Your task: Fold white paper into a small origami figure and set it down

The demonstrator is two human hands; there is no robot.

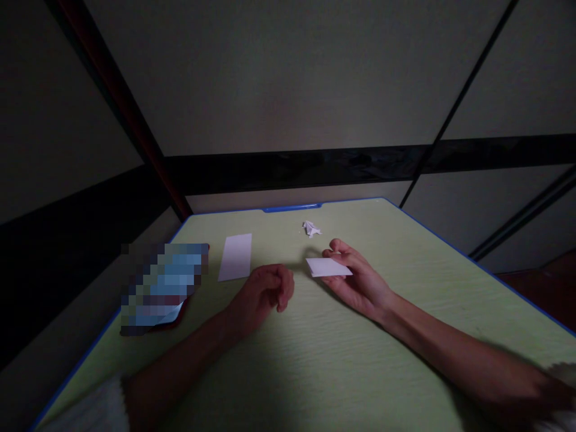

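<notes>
My right hand (362, 282) holds a small folded piece of white paper (330, 267) between thumb and fingers, a little above the table. The paper looks like a flat rectangle, with its layers showing at the left edge. To its left, my left hand (265, 291) rests over the table with the fingers curled in loosely, and no object shows in it. Just past that hand lies a flat white sheet of paper (236, 257). Farther back is a small folded paper figure (310, 228) with pointed ends, shaped like an origami frog.
On the left side of the pale green table (288, 366) lies a blurred-out device in a dark red case (175, 318). A blue rim runs round the table, with a raised blue handle (292, 208) at the far edge. Behind it stand panelled doors (292, 90).
</notes>
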